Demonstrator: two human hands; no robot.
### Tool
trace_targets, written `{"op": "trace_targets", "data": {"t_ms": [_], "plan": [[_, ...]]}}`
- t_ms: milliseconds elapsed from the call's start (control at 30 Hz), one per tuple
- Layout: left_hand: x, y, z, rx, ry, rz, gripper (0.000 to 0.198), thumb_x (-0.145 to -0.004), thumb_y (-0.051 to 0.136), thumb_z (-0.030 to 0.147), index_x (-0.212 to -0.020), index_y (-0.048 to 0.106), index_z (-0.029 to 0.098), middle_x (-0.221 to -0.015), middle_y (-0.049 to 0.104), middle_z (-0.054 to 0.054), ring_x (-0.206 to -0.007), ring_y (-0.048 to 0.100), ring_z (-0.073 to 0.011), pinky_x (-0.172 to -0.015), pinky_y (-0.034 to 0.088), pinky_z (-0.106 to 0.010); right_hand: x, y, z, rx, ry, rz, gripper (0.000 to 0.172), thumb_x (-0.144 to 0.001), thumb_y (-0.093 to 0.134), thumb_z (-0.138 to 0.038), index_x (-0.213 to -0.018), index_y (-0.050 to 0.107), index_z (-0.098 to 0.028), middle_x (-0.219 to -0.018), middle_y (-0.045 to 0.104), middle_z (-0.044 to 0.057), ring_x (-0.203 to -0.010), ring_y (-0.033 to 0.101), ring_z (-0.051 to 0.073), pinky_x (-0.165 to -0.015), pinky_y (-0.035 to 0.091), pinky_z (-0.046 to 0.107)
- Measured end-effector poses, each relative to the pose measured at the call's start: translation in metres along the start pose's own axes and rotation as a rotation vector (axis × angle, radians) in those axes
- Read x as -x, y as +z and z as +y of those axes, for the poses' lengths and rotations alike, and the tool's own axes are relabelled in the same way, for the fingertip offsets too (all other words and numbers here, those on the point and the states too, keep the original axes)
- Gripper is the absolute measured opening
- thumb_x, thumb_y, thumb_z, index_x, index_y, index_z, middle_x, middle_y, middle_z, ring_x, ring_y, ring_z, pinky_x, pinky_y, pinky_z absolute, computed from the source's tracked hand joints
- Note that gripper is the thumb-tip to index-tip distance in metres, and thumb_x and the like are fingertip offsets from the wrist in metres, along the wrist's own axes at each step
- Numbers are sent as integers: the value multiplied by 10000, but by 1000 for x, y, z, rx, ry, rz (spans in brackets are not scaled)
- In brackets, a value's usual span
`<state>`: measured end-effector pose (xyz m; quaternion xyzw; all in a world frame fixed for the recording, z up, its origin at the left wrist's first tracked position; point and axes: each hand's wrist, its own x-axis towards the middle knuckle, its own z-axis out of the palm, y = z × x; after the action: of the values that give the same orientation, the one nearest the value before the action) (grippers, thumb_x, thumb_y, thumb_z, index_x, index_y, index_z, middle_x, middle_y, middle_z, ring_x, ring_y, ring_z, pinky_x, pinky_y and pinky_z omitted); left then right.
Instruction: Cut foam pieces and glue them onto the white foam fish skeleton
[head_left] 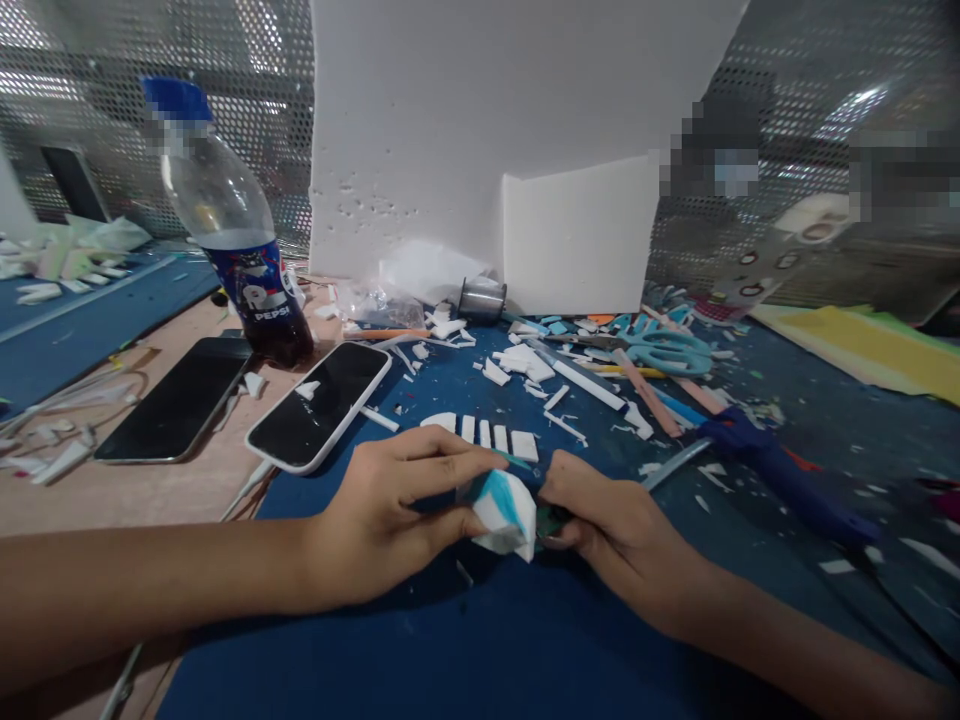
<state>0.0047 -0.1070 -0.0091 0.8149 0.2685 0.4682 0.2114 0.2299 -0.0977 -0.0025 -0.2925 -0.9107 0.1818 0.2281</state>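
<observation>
My left hand [405, 500] is closed around a small white foam piece [516, 500] with a bright blue patch on it, pinching it between thumb and fingers. Close to its right side, my right hand [619, 525] is closed on a dark green object [553, 520]. Most of that object is hidden by the fingers, so its kind cannot be made out. A thin teal edge shows just above the foam piece, between the hands. Just beyond the hands, several short white foam strips [486, 436] lie in a row on the blue mat [450, 650].
Two phones [319, 408] and a Pepsi bottle [251, 280] stand or lie at left. Foam scraps, blue-handled scissors [667, 350] and a wire spool [482, 300] are at the back. A blue glue gun [787, 480] with a cord lies right. White foam boards [480, 120] rise behind.
</observation>
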Motion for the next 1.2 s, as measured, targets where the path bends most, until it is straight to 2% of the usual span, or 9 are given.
{"op": "trace_targets", "data": {"t_ms": [300,567,900,1200], "plan": [[0,-3,1,56,-13,23,267,-782,623,153,-1042,626,96,-928,635,-87,-840,617,-116,-762,505,-187,1,-2,2,-21,-5,32,309,-957,272,-331,-785,482,-183,-623,455,0,-571,424,119,-497,308,224],[0,0,1,-6,29,69,229,-813,587,205,-1015,641,111,-825,587,-66,-681,576,-101,-641,532,-220,1,-2,0,-13,-5,46,362,-957,231,-363,-760,475,-184,-606,448,3,-563,413,126,-492,313,233],[1,1,1,-113,89,-16,281,-872,478,198,-1027,619,11,-829,556,-120,-741,562,-126,-656,516,-227,5,2,6,-20,-3,6,287,-955,264,-322,-809,474,-192,-638,439,-1,-578,414,130,-503,311,241],[3,1,1,-170,96,-53,260,-855,469,144,-1047,608,37,-826,544,-109,-704,543,-128,-633,506,-241,0,1,0,-3,-19,37,341,-955,237,-369,-772,465,-193,-604,432,-4,-579,405,131,-496,306,238]]}}
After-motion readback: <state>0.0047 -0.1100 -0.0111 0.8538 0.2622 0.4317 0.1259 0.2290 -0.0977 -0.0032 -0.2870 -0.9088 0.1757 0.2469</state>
